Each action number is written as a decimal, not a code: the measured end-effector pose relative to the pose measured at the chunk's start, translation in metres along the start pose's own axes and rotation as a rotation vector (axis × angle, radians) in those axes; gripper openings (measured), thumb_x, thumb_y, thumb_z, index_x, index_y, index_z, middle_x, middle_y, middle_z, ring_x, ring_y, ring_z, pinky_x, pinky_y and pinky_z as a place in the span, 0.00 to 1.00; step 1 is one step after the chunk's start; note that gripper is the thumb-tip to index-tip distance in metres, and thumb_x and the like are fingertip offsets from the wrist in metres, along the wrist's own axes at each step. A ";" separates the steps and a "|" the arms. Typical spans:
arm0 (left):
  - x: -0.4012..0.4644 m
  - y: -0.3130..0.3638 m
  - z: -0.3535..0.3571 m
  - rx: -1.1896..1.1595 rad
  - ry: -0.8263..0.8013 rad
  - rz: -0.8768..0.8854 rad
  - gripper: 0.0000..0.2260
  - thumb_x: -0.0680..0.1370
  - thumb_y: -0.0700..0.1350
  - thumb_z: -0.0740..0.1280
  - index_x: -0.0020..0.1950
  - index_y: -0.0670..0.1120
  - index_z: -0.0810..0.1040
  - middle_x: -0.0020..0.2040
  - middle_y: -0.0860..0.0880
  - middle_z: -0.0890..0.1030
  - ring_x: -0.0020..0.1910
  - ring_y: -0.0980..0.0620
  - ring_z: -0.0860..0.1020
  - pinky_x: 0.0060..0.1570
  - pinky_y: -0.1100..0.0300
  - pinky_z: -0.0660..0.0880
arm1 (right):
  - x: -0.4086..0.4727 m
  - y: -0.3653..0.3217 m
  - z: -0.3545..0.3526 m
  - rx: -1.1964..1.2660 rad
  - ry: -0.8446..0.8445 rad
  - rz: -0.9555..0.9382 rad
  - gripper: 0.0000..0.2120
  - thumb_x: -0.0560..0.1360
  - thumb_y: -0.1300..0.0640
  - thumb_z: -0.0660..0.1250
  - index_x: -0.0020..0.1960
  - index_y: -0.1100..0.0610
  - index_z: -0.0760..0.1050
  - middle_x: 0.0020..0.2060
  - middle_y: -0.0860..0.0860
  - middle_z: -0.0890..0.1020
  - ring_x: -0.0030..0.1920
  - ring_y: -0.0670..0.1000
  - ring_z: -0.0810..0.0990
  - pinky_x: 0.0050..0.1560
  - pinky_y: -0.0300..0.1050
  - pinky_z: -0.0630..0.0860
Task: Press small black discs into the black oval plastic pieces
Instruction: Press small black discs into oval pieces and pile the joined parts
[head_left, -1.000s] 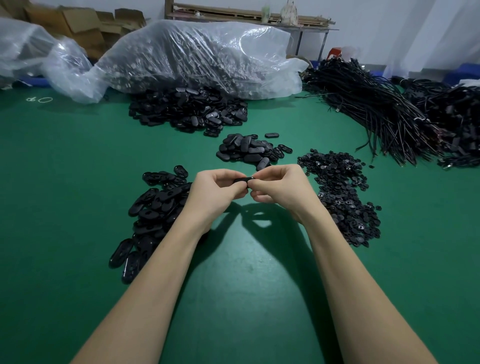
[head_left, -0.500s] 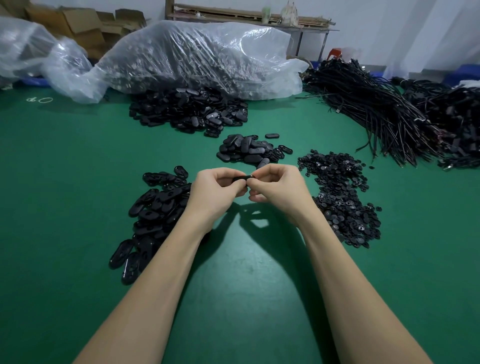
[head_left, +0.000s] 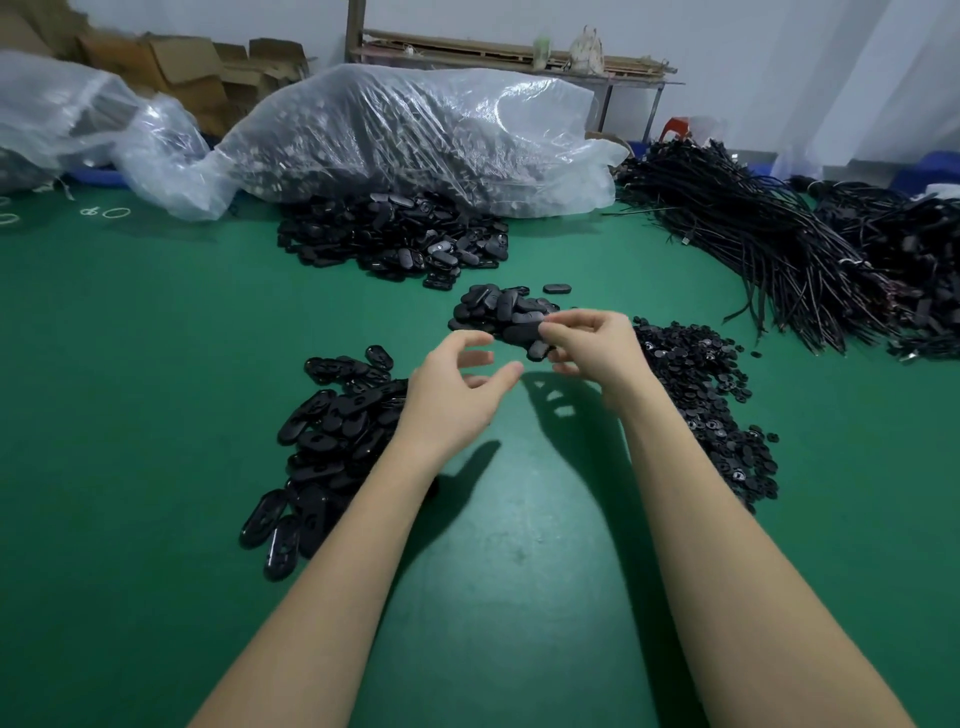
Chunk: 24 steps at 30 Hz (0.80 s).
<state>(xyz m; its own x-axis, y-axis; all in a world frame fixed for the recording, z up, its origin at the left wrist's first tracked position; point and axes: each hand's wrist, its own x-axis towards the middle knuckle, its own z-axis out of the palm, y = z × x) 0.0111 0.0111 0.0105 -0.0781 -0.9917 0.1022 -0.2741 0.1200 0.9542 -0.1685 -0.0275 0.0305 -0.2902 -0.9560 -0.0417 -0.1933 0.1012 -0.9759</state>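
The right hand (head_left: 592, 345) pinches one oval piece (head_left: 535, 340) between thumb and fingertips, just over the near edge of the small pile (head_left: 493, 312) of ovals at 12 o'clock. The piece's long axis runs roughly 10 to 4 o'clock; whether a disc already sits in it cannot be told from here. The left hand (head_left: 457, 384) holds nothing: its fingers are spread and loosely curved, hanging above the green table (head_left: 130, 415), a short gap to the 8 o'clock side of the right hand. If the held piece is finished, the likely next move is to drop it on the small pile directly ahead, and the right hand is plainly the nearer one for that. The disc pile (head_left: 706, 395) lies at 3 to 4 o'clock, touching the right wrist's far side, so discs fall to the right hand. The pile of open ovals (head_left: 332, 436) lies at 8 to 9 o'clock, under and beside the left forearm, so the left hand is closer for picking up the next oval.
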 end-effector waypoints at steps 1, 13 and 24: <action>-0.001 0.001 0.002 0.042 -0.019 0.038 0.12 0.77 0.52 0.73 0.59 0.54 0.80 0.51 0.59 0.83 0.47 0.60 0.83 0.50 0.59 0.81 | 0.012 -0.003 0.002 -0.069 0.040 -0.009 0.05 0.77 0.62 0.73 0.44 0.54 0.84 0.37 0.53 0.85 0.28 0.45 0.79 0.37 0.39 0.80; -0.003 -0.006 0.006 0.305 -0.120 0.172 0.03 0.78 0.48 0.70 0.48 0.54 0.84 0.41 0.59 0.84 0.42 0.64 0.81 0.42 0.76 0.73 | 0.057 0.002 0.013 -0.405 0.194 -0.137 0.10 0.75 0.50 0.70 0.55 0.49 0.84 0.47 0.46 0.86 0.50 0.47 0.83 0.54 0.44 0.79; 0.006 -0.006 -0.028 0.983 0.211 0.095 0.13 0.81 0.44 0.62 0.65 0.47 0.77 0.63 0.49 0.78 0.65 0.45 0.68 0.61 0.51 0.65 | -0.028 0.035 0.038 -0.242 0.226 -0.335 0.06 0.77 0.55 0.68 0.46 0.46 0.83 0.40 0.40 0.83 0.33 0.40 0.77 0.36 0.33 0.72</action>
<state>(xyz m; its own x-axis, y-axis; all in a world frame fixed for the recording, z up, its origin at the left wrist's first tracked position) 0.0389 0.0034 0.0135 0.0046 -0.9526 0.3041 -0.9515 0.0893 0.2943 -0.1314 -0.0075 -0.0109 -0.3665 -0.8658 0.3406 -0.5159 -0.1155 -0.8488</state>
